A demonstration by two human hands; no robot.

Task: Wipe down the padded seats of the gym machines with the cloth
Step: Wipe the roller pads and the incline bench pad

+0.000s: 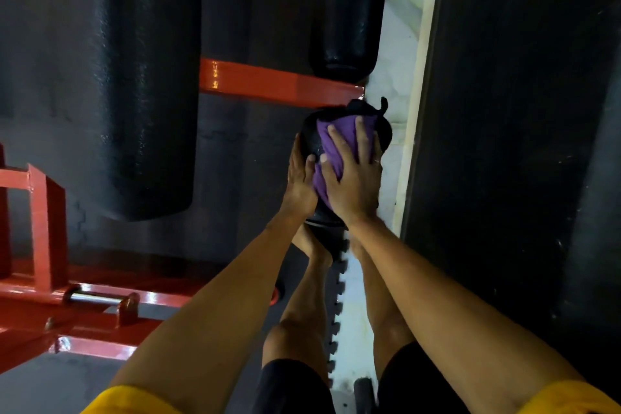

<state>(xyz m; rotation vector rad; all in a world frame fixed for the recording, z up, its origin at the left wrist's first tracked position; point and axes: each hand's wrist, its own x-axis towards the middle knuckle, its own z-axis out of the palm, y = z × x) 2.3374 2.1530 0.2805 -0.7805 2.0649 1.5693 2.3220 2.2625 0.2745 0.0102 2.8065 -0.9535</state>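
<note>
The light is dim and warm, and the near forearms [437, 296] catch most of it. The black roller pad [311, 141] and the far padding sink into near-featureless shadow, while the purple cloth [323, 141] keeps its colour. Glare streaks the red frame [268, 79] and the chrome pin [90, 297]. The pale floor strip [393, 77] is brightest. Everything looks slightly soft, and straight lines bow towards the edges.
</note>
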